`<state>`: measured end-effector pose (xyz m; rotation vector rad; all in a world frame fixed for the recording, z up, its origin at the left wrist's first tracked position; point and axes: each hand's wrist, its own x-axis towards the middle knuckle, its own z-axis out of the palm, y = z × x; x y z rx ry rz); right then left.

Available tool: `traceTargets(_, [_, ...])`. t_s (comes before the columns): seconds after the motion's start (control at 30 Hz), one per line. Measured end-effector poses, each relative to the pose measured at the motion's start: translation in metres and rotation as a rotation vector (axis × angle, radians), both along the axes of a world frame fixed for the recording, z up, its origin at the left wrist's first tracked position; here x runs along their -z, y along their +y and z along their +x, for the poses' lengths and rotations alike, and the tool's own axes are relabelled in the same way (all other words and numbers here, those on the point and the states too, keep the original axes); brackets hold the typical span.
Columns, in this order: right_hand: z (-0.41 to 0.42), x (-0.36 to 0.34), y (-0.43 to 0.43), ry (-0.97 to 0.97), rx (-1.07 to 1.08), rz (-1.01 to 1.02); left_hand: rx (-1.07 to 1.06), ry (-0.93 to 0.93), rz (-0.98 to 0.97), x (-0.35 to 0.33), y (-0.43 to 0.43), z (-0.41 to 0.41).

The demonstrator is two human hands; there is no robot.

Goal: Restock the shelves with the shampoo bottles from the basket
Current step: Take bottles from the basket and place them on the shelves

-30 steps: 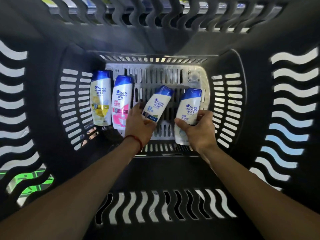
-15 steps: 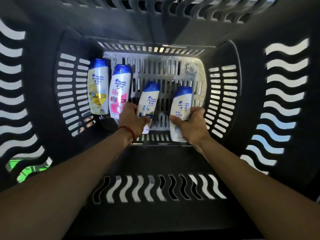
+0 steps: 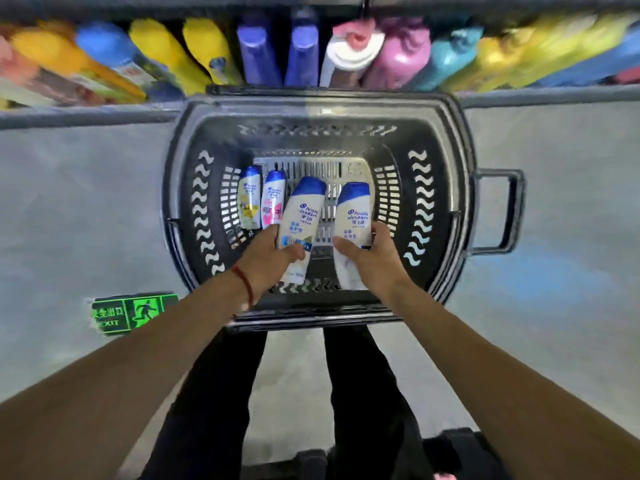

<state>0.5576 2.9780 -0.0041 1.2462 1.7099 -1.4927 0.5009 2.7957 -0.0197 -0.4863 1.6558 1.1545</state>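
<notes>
A black plastic basket stands on the floor in front of me. My left hand grips a white shampoo bottle with a blue cap, raised above the basket floor. My right hand grips a second white, blue-capped bottle beside it. Two more bottles lie on the basket floor at the left: one with a yellow label and one with a pink label.
A low shelf behind the basket holds a row of coloured bottles, blurred. The basket's handle sticks out to the right. A green exit sign is on the grey floor at the left. My dark-trousered legs are below.
The camera has pulled back and up, so the whole basket and the shelf show now. Both hands have lifted their bottles off the basket floor.
</notes>
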Motion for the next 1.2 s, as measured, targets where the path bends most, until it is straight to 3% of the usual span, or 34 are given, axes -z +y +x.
traceTargets(0.3, [0.011, -0.215, -0.040, 0.169, 0.084, -0.056, -0.144, 0.113, 0.140, -0.231, -0.040, -0.022])
traceTargets(0.5, [0.031, -0.326, -0.070, 0.330, 0.067, -0.047, -0.174, 0.358, 0.102, -0.340, -0.075, -0.006])
traceTargets(0.83, [0.069, -0.435, -0.094, 0.512, -0.161, -0.196, -0.517, 0.565, 0.117, -0.450, -0.113, 0.091])
traceTargets(1.2, [0.042, -0.499, -0.174, 0.715, -0.412, -0.214, -0.660, 0.779, 0.181, -0.510, -0.217, 0.116])
